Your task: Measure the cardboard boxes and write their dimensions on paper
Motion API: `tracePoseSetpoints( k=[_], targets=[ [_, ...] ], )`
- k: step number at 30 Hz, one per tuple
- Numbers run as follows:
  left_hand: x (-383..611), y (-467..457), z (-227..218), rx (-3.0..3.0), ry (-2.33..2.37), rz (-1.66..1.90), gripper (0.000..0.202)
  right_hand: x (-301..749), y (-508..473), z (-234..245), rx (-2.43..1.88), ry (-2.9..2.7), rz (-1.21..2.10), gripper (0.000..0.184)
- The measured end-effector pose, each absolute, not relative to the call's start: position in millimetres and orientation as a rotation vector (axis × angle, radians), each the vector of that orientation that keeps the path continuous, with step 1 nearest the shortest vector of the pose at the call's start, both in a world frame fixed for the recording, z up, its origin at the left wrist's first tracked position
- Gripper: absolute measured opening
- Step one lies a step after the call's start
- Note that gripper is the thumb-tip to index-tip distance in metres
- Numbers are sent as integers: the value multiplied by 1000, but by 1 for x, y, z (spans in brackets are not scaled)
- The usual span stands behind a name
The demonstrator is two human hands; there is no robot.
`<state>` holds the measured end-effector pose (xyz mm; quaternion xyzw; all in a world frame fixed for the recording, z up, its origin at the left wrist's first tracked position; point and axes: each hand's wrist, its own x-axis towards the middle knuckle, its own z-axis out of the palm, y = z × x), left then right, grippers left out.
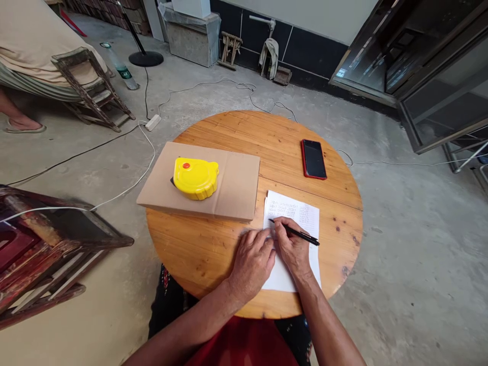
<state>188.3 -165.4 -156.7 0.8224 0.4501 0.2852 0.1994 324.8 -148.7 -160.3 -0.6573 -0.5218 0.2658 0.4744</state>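
Observation:
My right hand [293,245] is closed around a black pen [303,235], its tip at the writing on a white sheet of paper [280,274]. Several short rows of handwriting fill the upper part of the sheet. My left hand [254,258] lies flat on the table beside the sheet's left edge, fingers stretched out and touching the paper's edge. Just beyond it is a flat brown cardboard box [238,185], and a yellow tape measure [196,178] with a red button rests on top of the box.
A round wooden table [335,213] carries these things, with a red-cased phone [314,159] at its far right. Wooden chairs [91,86] stand to the left. Cables and a power strip [153,122] lie on the floor, near a plastic bottle [121,67]. Another person's foot [25,123] shows far left.

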Motion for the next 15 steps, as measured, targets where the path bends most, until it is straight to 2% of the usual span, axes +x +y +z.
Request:
tracePoseSetpoints(
  k=[15],
  targets=[
    [188,-166,-159,2302,1267,799,16,330,-149,-171,-1566,-1152,647,17]
  ],
)
